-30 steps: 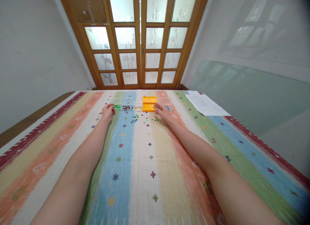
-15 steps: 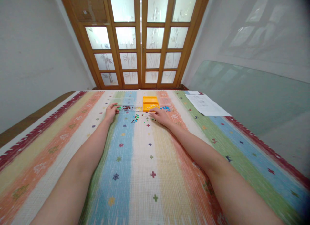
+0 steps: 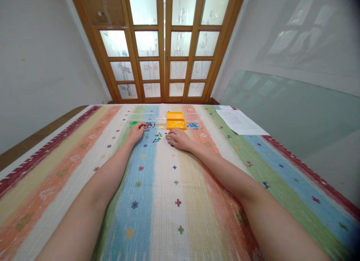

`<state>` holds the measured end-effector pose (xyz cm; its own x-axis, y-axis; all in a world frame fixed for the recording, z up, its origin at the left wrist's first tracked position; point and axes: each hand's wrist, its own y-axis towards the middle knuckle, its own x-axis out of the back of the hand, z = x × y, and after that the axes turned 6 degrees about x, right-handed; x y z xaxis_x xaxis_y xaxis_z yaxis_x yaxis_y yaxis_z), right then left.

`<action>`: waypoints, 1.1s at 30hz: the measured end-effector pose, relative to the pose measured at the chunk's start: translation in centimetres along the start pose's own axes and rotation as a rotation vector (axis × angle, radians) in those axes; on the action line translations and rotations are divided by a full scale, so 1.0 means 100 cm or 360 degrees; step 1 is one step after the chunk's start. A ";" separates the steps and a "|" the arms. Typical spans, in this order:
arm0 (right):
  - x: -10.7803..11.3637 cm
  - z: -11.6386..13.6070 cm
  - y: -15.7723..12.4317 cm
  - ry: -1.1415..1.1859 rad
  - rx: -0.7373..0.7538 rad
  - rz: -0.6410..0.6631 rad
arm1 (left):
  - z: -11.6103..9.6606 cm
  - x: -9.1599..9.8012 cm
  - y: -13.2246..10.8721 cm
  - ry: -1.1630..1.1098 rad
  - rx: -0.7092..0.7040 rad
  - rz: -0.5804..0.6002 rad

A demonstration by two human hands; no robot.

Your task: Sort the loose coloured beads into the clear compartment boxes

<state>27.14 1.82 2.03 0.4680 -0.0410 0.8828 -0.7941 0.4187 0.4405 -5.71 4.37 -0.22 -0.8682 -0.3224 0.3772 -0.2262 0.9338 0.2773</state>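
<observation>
Far out on the striped cloth (image 3: pixel 165 186), both my arms stretch forward. My left hand (image 3: pixel 137 132) rests on the cloth with curled fingers, just below a clear tray of dark red pieces (image 3: pixel 148 124); whether it holds a piece is too small to see. My right hand (image 3: pixel 177 138) lies knuckles up over the scattered small coloured pieces (image 3: pixel 156 136), fingers bent down onto them. An orange tray (image 3: pixel 175 120) with a few pale pieces stands just beyond it. Clear trays of green pieces (image 3: pixel 134 123) and blue pieces (image 3: pixel 192 125) flank the row.
A printed white sheet of paper (image 3: pixel 236 120) lies at the far right of the cloth. Wooden glass-paned doors (image 3: pixel 164 47) stand behind the table. A large glass pane (image 3: pixel 284 107) leans along the right wall.
Both hands have drawn back from the trays and toward the middle: the left moved right from the green tray, the right moved left and nearer, down onto the loose pieces.
</observation>
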 end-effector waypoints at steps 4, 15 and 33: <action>-0.005 0.005 0.004 -0.0030 0.0100 0.0037 | -0.011 -0.007 -0.010 0.0210 -0.0161 0.0089; -0.003 0.019 0.024 -0.0242 -0.0158 0.0150 | -0.032 -0.034 -0.031 0.0702 -0.0684 0.0509; -0.002 -0.018 0.033 0.0060 -0.0745 -0.0250 | -0.034 -0.032 -0.035 0.0849 -0.0833 0.0495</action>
<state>25.17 4.83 3.04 0.5888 -0.1072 0.8011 -0.4574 0.7730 0.4396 -0.65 1.64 0.60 -0.4997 -0.2138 0.8394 0.3417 0.8418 0.4178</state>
